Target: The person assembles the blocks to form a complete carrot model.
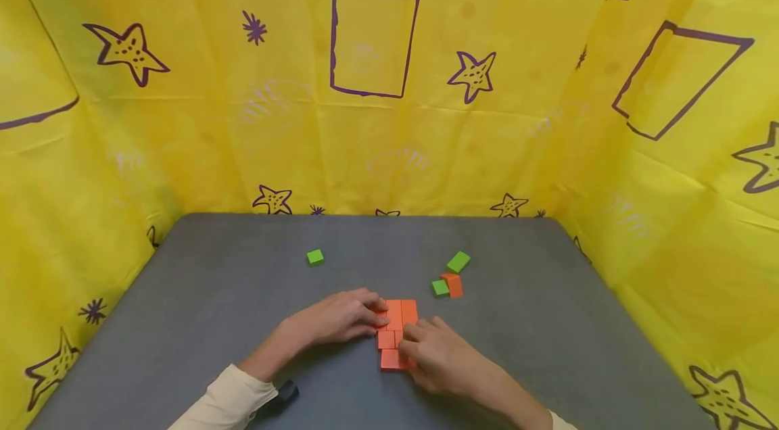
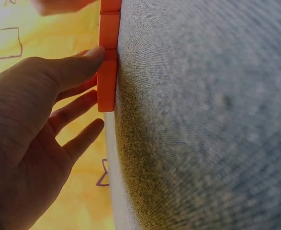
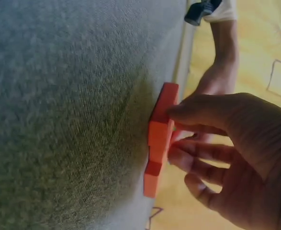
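Note:
Several orange blocks (image 1: 394,314) lie flat against each other on the grey table, forming a small patch with oblong blocks at the far end and smaller ones behind them. My left hand (image 1: 341,316) reaches in from the left, its fingertips on the patch's far left part. In the left wrist view its thumb touches the side of an orange block (image 2: 106,86), the outer fingers spread loosely. At the near right side, my right hand (image 1: 441,359) pinches a near orange block (image 3: 160,117) between thumb and fingers, partly covering the patch.
Beyond my right hand, a green block (image 1: 440,289) touches a loose orange block (image 1: 454,285), with another green block (image 1: 458,261) just past them. One more green block (image 1: 315,257) lies farther left. Yellow patterned curtains (image 1: 377,146) enclose the table (image 1: 243,261). A dark band (image 1: 286,395) sits by my left sleeve.

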Action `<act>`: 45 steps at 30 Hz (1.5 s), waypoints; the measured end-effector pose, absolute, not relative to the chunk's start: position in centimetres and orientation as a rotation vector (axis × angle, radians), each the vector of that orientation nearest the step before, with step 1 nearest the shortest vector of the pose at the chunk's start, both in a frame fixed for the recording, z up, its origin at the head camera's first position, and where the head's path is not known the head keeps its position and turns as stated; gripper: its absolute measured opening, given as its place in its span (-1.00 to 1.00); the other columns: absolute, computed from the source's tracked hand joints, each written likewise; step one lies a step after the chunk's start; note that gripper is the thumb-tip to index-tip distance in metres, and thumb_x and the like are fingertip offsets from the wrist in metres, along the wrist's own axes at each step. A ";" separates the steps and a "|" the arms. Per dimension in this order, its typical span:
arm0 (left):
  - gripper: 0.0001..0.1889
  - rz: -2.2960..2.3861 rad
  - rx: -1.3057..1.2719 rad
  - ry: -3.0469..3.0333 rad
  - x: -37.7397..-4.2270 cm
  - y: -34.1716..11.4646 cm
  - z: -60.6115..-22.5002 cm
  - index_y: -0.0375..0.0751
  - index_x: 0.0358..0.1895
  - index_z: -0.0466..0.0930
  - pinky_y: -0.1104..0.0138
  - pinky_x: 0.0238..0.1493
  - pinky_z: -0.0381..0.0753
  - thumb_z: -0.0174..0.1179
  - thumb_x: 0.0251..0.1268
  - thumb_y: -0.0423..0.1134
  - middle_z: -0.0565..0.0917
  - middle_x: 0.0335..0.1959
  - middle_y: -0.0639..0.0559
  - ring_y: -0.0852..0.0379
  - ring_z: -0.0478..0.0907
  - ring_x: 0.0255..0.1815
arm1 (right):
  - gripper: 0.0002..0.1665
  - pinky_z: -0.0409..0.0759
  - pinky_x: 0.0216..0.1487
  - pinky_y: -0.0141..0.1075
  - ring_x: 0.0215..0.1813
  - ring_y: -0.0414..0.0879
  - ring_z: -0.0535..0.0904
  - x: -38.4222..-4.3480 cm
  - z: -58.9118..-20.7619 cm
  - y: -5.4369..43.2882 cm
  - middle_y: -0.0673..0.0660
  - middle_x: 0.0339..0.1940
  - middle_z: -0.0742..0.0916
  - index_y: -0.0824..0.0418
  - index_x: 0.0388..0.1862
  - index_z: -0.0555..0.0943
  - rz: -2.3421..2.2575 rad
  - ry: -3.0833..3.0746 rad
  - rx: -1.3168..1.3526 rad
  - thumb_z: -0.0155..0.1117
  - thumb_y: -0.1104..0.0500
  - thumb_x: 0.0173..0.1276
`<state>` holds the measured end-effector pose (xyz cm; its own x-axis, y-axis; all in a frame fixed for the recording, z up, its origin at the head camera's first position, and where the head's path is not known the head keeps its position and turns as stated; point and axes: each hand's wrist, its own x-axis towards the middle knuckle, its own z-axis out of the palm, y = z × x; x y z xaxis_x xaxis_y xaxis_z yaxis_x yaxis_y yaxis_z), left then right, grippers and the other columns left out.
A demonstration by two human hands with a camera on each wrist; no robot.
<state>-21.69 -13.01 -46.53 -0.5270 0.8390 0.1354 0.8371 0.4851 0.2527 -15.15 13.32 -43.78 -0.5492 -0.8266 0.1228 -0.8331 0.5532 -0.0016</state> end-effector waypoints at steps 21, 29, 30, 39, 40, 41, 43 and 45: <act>-0.65 0.436 1.522 2.701 -21.7 -13.0 -46.4 0.06 0.26 0.72 0.32 0.24 0.64 0.31 0.48 -0.08 0.67 0.18 0.14 0.21 0.57 0.16 | -0.73 0.14 -0.19 -0.46 -0.26 -0.28 0.40 -16.1 -44.1 12.2 -0.13 -0.30 0.59 -0.06 -0.27 0.69 0.125 -2.702 1.325 0.60 -0.11 0.24; -0.69 0.434 1.553 2.707 -21.7 -12.9 -46.6 0.02 0.21 0.76 0.29 0.26 0.64 0.29 0.50 -0.08 0.68 0.17 0.13 0.20 0.59 0.19 | -0.88 0.19 -0.13 -0.44 -0.24 -0.32 0.44 -16.1 -44.5 12.0 -0.13 -0.29 0.64 -0.15 -0.22 0.85 0.235 -2.661 1.433 0.58 -0.06 0.28; -0.69 0.433 1.552 2.708 -21.7 -12.9 -46.6 0.02 0.21 0.76 0.28 0.27 0.64 0.29 0.50 -0.09 0.68 0.17 0.13 0.20 0.59 0.19 | -0.88 0.18 -0.12 -0.43 -0.24 -0.32 0.43 -16.1 -44.6 11.9 -0.13 -0.29 0.64 -0.15 -0.21 0.85 0.242 -2.659 1.437 0.57 -0.06 0.28; -0.68 0.438 1.557 2.707 -21.7 -12.8 -46.5 0.02 0.22 0.76 0.29 0.26 0.64 0.30 0.49 -0.09 0.68 0.18 0.13 0.19 0.59 0.18 | -0.84 0.18 -0.13 -0.43 -0.23 -0.35 0.38 -16.3 -44.7 11.9 -0.17 -0.29 0.65 -0.20 -0.15 0.87 0.241 -2.732 1.403 0.55 -0.11 0.31; -0.68 0.440 1.568 2.708 -21.7 -12.8 -46.5 0.02 0.21 0.76 0.29 0.25 0.64 0.30 0.49 -0.10 0.69 0.17 0.12 0.19 0.59 0.17 | -0.84 0.18 -0.13 -0.43 -0.23 -0.35 0.38 -16.2 -44.7 11.9 -0.17 -0.30 0.65 -0.20 -0.15 0.87 0.241 -2.734 1.398 0.55 -0.12 0.31; -0.69 0.445 1.583 2.707 -21.7 -12.8 -46.6 0.01 0.21 0.76 0.29 0.24 0.65 0.31 0.48 -0.10 0.69 0.16 0.12 0.19 0.59 0.16 | -0.84 0.18 -0.14 -0.43 -0.23 -0.35 0.37 -16.2 -44.7 11.9 -0.17 -0.30 0.65 -0.21 -0.16 0.87 0.243 -2.733 1.393 0.55 -0.12 0.31; -0.69 0.450 1.602 2.710 -21.7 -12.8 -46.6 0.00 0.20 0.77 0.30 0.22 0.65 0.32 0.47 -0.11 0.69 0.15 0.11 0.18 0.60 0.14 | -0.85 0.17 -0.14 -0.43 -0.23 -0.35 0.36 -16.2 -44.7 12.0 -0.17 -0.30 0.64 -0.21 -0.16 0.87 0.246 -2.735 1.391 0.55 -0.11 0.31; -0.69 0.453 1.629 2.711 -21.6 -12.9 -46.5 -0.02 0.19 0.77 0.29 0.20 0.66 0.33 0.46 -0.13 0.70 0.14 0.09 0.17 0.60 0.13 | -0.86 0.17 -0.14 -0.43 -0.23 -0.34 0.38 -16.2 -44.7 12.0 -0.17 -0.29 0.64 -0.21 -0.16 0.87 0.248 -2.740 1.394 0.54 -0.11 0.32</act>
<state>-21.64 -12.88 -46.52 -0.4789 0.8570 0.1902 0.8723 0.4401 0.2129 -16.20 11.96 -44.71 -0.5903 -0.7977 0.1233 -0.8069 0.5791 -0.1168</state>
